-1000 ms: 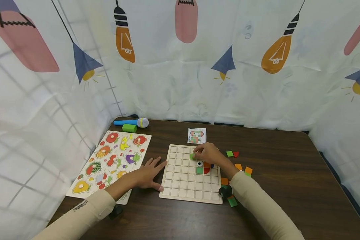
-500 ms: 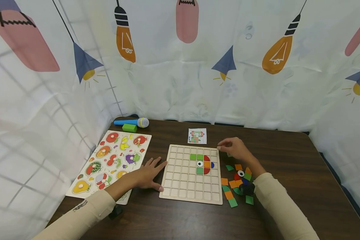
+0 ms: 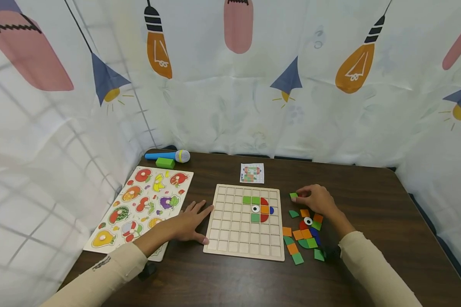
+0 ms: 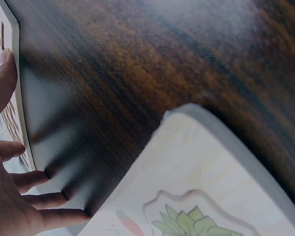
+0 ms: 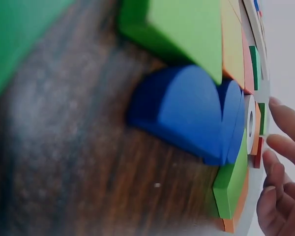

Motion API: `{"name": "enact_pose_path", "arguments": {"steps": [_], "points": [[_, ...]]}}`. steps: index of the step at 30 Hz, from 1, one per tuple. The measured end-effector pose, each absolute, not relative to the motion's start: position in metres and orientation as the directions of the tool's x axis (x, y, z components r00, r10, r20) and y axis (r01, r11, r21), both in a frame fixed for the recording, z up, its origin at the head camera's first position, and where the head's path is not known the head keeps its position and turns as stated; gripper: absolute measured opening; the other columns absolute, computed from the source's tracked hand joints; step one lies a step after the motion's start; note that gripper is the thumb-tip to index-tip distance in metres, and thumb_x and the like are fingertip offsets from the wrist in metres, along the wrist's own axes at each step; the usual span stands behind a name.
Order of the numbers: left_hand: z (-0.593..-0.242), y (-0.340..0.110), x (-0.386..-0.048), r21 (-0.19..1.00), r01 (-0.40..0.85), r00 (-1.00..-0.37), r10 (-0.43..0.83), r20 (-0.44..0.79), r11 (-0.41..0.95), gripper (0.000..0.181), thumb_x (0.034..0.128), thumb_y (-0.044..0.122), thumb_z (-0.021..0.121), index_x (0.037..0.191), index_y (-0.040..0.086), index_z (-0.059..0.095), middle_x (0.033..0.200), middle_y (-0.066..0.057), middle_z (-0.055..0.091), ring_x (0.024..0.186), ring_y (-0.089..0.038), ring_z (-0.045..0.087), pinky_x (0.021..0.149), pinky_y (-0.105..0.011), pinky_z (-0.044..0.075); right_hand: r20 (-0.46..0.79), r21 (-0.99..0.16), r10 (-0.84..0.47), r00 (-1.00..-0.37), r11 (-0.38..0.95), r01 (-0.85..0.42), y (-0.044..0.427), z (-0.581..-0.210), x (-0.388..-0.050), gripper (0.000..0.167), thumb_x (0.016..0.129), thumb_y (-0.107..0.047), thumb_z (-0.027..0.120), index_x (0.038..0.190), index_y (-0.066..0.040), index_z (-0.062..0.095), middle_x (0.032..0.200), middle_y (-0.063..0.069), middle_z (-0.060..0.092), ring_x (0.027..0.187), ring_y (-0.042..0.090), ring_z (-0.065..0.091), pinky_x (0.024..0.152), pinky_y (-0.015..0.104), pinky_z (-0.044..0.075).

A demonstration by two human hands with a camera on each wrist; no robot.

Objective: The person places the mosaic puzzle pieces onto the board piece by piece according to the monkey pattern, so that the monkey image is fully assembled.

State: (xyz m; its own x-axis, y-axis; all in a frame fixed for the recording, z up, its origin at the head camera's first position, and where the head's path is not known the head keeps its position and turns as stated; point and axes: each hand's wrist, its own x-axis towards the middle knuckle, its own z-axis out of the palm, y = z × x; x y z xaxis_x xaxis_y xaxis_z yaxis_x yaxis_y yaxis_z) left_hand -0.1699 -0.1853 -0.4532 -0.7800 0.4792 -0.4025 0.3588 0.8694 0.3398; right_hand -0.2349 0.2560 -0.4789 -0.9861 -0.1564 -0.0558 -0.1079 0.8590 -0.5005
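A wooden grid board (image 3: 230,238) lies mid-table, with green squares, red quarter pieces, an orange square, a blue piece and an eye tile (image 3: 255,209) set in its upper right part. My left hand (image 3: 190,222) rests spread at the board's left edge, its thumb on the rim (image 4: 22,113). Beyond the board's right side, my right hand (image 3: 316,199) has thumb and forefinger at a green square tile (image 3: 293,195), pinching it at the table; the other fingers curl in. In the right wrist view the fingers (image 5: 285,142) appear beside small green and red pieces.
Loose pieces lie right of the board, including orange squares (image 3: 301,234) and blue pieces (image 5: 187,108). A printed pattern card (image 3: 252,173) sits behind it. At left are a fruit puzzle board (image 3: 153,181), a green block (image 3: 165,163) and a toy microphone (image 3: 167,156).
My right hand has left the green square it set on the board and moved right to the loose green tile. Another green square now shows in the grid. The left hand stays put.
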Motion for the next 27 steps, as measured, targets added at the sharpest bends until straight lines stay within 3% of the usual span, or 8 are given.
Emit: {"name": "enact_pose_path", "arguments": {"steps": [16, 22, 27], "points": [[-0.455, -0.186, -0.171, 0.336, 0.359, -0.779, 0.478, -0.406, 0.871, 0.103, 0.0825, 0.054, 0.077, 0.161, 0.014, 0.023, 0.166, -0.022, 0.014, 0.150, -0.053, 0.013, 0.110, -0.074, 0.026, -0.073, -0.471, -0.098, -0.992, 0.881, -0.052, 0.246, -0.473, -0.234, 0.042, 0.089, -0.039, 0.076, 0.118, -0.008, 0.075, 0.103, 0.011, 0.074, 0.081, 0.023, 0.064, 0.058, 0.032, 0.047], [-0.455, -0.186, -0.172, 0.336, 0.362, -0.777, 0.481, -0.406, 0.869, 0.103, 0.0826, 0.054, 0.077, 0.161, 0.014, 0.023, 0.166, -0.022, 0.015, 0.150, -0.054, 0.014, 0.110, -0.074, 0.026, -0.096, -0.476, -0.126, -0.987, 0.877, -0.066, 0.244, -0.472, -0.236, 0.040, 0.091, -0.035, 0.075, 0.120, -0.008, 0.074, 0.113, 0.015, 0.074, 0.098, 0.032, 0.068, 0.071, 0.044, 0.055], [-0.455, -0.186, -0.172, 0.339, 0.364, -0.777, 0.484, -0.402, 0.867, 0.102, 0.0828, 0.053, 0.077, 0.160, 0.014, 0.023, 0.165, -0.023, 0.015, 0.150, -0.054, 0.014, 0.110, -0.074, 0.027, -0.099, -0.504, -0.169, -0.981, 0.858, -0.097, 0.242, -0.471, -0.236, 0.034, 0.091, -0.027, 0.076, 0.116, -0.006, 0.071, 0.108, 0.016, 0.069, 0.091, 0.028, 0.064, 0.076, 0.046, 0.054]]}}
